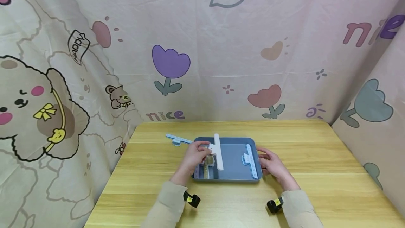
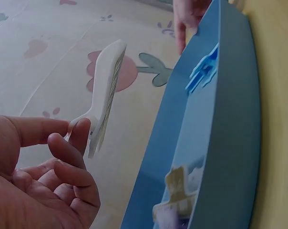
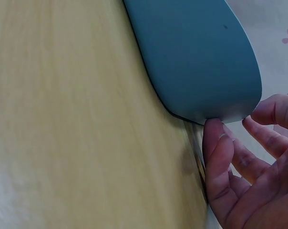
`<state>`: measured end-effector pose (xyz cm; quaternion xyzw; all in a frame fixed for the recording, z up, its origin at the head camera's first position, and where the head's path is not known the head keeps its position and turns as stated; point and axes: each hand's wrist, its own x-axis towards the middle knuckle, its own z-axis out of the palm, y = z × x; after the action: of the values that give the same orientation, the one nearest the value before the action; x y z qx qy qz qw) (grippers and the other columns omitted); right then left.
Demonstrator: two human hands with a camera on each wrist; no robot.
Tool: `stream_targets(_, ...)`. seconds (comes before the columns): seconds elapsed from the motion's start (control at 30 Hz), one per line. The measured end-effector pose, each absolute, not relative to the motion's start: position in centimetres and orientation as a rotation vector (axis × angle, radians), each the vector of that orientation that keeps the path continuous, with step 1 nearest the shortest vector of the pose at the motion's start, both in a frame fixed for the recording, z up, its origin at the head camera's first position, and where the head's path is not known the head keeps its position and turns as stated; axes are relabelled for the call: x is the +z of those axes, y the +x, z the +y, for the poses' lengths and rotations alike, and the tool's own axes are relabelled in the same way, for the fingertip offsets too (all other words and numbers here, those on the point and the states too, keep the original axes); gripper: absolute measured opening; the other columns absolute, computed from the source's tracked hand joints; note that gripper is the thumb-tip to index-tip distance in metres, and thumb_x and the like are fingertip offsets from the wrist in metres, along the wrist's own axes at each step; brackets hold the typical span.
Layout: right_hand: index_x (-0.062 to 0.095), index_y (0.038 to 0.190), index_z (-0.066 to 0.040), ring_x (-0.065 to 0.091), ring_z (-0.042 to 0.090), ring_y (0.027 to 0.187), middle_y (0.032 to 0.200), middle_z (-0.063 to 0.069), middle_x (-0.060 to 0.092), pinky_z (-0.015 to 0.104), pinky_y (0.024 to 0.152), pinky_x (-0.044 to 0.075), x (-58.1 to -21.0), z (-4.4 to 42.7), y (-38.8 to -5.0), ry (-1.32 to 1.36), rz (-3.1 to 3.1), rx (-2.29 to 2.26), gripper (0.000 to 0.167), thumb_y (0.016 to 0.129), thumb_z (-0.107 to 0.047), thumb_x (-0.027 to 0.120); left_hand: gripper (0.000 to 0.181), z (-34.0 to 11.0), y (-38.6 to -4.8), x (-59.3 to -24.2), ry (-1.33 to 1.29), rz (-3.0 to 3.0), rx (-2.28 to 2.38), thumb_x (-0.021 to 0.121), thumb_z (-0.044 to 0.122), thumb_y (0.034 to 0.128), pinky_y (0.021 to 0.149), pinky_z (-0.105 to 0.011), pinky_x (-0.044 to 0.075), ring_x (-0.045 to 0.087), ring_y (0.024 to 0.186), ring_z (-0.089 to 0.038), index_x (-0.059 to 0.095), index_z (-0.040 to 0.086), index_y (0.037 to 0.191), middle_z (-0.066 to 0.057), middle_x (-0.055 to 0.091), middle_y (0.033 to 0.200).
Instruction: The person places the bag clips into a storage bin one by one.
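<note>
In the head view my left hand pinches a white ruler-shaped clip above the left part of a blue-grey tray. The left wrist view shows the white clip between thumb and fingertips, apart from the tray wall. My right hand holds the tray's right end, its fingertips against the outer wall and edge. Inside the tray, a blue ruler clip lies at the right. A yellowish-brown clip and a purple one lie at the left, partly hidden.
Another light-blue ruler clip lies on the wooden table beyond the tray's left corner. Printed curtains hang behind the table and along its sides. Each wrist carries a small black camera.
</note>
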<state>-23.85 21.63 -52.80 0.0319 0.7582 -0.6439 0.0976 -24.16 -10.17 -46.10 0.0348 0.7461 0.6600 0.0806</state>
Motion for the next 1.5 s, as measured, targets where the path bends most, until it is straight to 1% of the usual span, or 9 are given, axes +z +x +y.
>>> stream_targets(0.13,0.040,0.148,-0.003,0.066,0.027,0.078,0.129,0.030,0.050,0.037,0.055,0.054,-52.9,21.7,-23.9,0.091,2.238,-1.907,0.054,0.095,0.000,0.050,0.035,-9.0,-24.4,-46.4,0.098,2.253,1.919,0.064,0.003,0.0906,0.056,-0.027,0.041,0.048,0.058,-0.014,0.060,-0.004,0.125,-0.012,0.067,0.079)
stream_targets(0.33,0.040,0.148,-0.005,0.066,0.027,0.078,0.130,0.029,0.050,0.033,0.050,0.050,-53.0,21.8,-23.9,0.096,2.248,-1.896,0.055,0.094,-0.001,0.051,0.036,-7.5,-24.6,-46.7,0.115,2.288,1.845,0.065,0.004,0.0912,0.053,-0.029,0.041,0.049,0.056,-0.015,0.060,-0.003,0.126,-0.018,0.070,0.084)
stream_targets(0.4,0.040,0.148,-0.005,0.066,0.027,0.078,0.130,0.029,0.050,0.031,0.049,0.048,-52.9,21.9,-23.9,0.096,2.254,-1.887,0.054,0.095,-0.001,0.051,0.036,-7.1,-24.7,-46.7,0.120,2.308,1.821,0.065,0.004,0.0912,0.053,-0.030,0.042,0.049,0.055,-0.014,0.059,-0.004,0.126,-0.016,0.069,0.081)
stream_targets(0.53,0.041,0.147,-0.006,0.065,0.026,0.077,0.131,0.028,0.050,0.030,0.048,0.045,-52.8,21.8,-23.9,0.107,2.271,-1.865,0.053,0.095,-0.001,0.051,0.034,-6.3,-25.1,-47.1,0.104,2.339,1.773,0.065,0.003,0.0912,0.057,-0.036,0.047,0.053,0.058,-0.016,0.061,-0.003,0.124,-0.006,0.068,0.076)
stream_targets(0.63,0.042,0.147,-0.006,0.064,0.025,0.076,0.130,0.028,0.050,0.029,0.047,0.044,-52.7,21.9,-23.9,0.106,2.289,-1.848,0.053,0.095,-0.002,0.052,0.034,-5.9,-25.4,-47.5,0.091,2.348,1.753,0.066,0.004,0.0910,0.059,-0.037,0.047,0.054,0.059,-0.017,0.061,-0.003,0.124,-0.004,0.068,0.076)
stream_targets(0.8,0.042,0.147,-0.007,0.063,0.025,0.076,0.131,0.029,0.050,0.029,0.047,0.043,-52.7,21.9,-23.9,0.101,2.302,-1.829,0.052,0.096,-0.003,0.052,0.031,-5.0,-25.6,-48.3,0.048,2.363,1.738,0.067,0.001,0.0889,0.051,-0.027,0.041,0.053,0.056,-0.015,0.063,-0.003,0.119,-0.005,0.068,0.075)
stream_targets(0.9,0.042,0.147,-0.007,0.063,0.026,0.076,0.132,0.029,0.050,0.029,0.047,0.042,-52.7,21.9,-23.9,0.104,2.301,-1.831,0.052,0.097,-0.003,0.052,0.029,-4.5,-25.6,-48.8,0.043,2.366,1.729,0.067,-0.001,0.0877,0.050,-0.024,0.039,0.052,0.055,-0.013,0.064,-0.003,0.116,-0.006,0.066,0.074)
stream_targets(1.3,0.041,0.147,-0.006,0.065,0.026,0.074,0.132,0.029,0.051,0.027,0.046,0.040,-52.8,21.8,-23.9,0.099,2.302,-1.855,0.052,0.096,-0.002,0.051,0.031,-2.7,-25.2,-49.8,0.062,2.349,1.690,0.067,0.000,0.0884,0.053,-0.025,0.045,0.059,0.061,-0.017,0.064,-0.002,0.119,-0.003,0.066,0.078)
stream_targets(1.5,0.042,0.147,-0.005,0.065,0.026,0.074,0.132,0.030,0.051,0.029,0.047,0.042,-52.8,21.7,-23.8,0.110,2.298,-1.859,0.052,0.096,-0.002,0.052,0.031,-2.1,-25.4,-50.0,0.047,2.342,1.692,0.067,-0.001,0.0884,0.053,-0.024,0.044,0.057,0.058,-0.015,0.064,-0.002,0.119,-0.003,0.065,0.077)
